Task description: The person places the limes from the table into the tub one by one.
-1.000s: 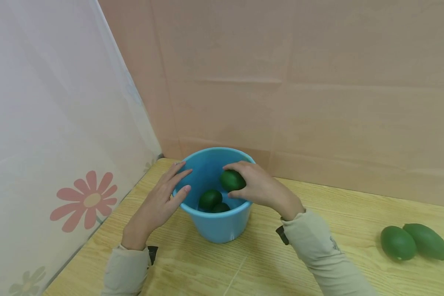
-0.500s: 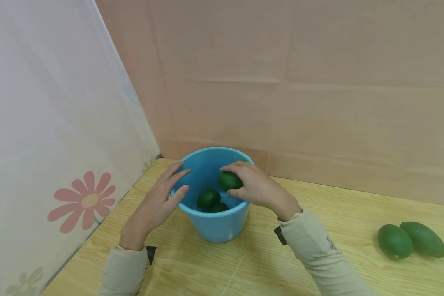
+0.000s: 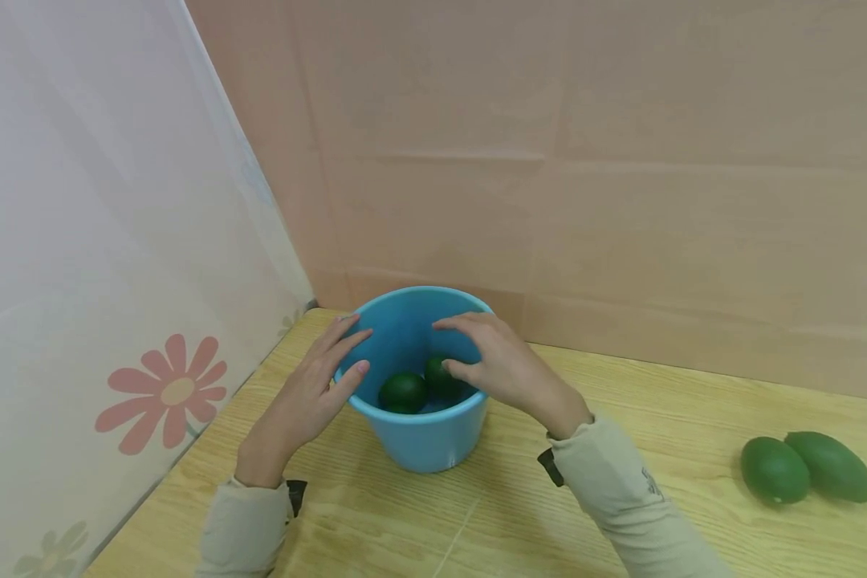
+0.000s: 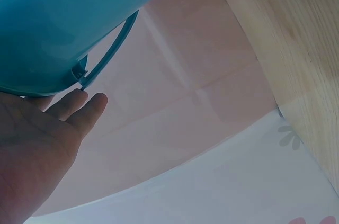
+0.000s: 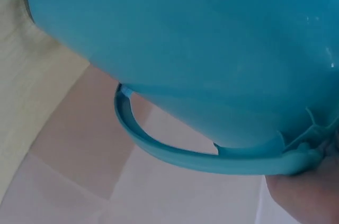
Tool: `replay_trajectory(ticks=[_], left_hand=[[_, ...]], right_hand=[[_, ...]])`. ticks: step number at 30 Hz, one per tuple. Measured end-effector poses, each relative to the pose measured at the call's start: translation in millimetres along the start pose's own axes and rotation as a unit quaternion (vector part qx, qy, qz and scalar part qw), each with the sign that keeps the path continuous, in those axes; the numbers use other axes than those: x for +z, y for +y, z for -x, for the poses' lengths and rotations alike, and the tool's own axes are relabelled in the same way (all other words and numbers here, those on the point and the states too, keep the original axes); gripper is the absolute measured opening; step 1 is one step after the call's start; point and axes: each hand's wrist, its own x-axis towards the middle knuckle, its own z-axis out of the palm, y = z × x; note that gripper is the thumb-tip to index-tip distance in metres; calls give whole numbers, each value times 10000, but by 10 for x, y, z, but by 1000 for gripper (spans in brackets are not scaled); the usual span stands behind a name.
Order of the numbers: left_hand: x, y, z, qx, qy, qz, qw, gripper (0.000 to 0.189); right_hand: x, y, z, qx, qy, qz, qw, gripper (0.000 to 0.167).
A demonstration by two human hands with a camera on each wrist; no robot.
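A blue plastic bucket [image 3: 426, 441] stands upright on the table, with dark green mangoes inside: one at the front left [image 3: 403, 393], another [image 3: 436, 371] behind it to the right, partly behind my right thumb. My left hand [image 3: 307, 393] lies at the bucket's left rim, fingers extended and spread, holding nothing. Over the right rim reaches my right hand [image 3: 513, 369], thumb and fingers apart with nothing between them. The wrist views show the bucket's outer wall and its blue handle [image 5: 175, 155] hanging down the side.
On the wood-grain table [image 3: 621, 514], two green mangoes, a rounder one [image 3: 775, 471] and a longer one [image 3: 838, 468], touch each other far right. A pinkish-brown sheet [image 3: 585, 201] backs the table; a white flowered sheet [image 3: 101, 241] borders its left.
My right hand has let go of the mango it held, and that mango has dropped into the bucket. My left hand has stayed at the rim.
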Motion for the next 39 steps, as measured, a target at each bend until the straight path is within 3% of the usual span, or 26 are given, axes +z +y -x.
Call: replay_trajectory(ticks=[13, 24, 39], left_hand=[[-5, 32, -5, -3, -10, 84, 10000, 52], [-3, 14, -2, -46, -39, 38, 10000, 52], [7, 14, -4, -11, -26, 22, 10000, 52]], right_hand=[[61, 104, 62, -627, 1110, -551, 9903, 40], [-5, 152, 225, -641, 1670, -644, 9818, 46], [-210, 291, 560, -682, 2092, -210, 9753, 51]])
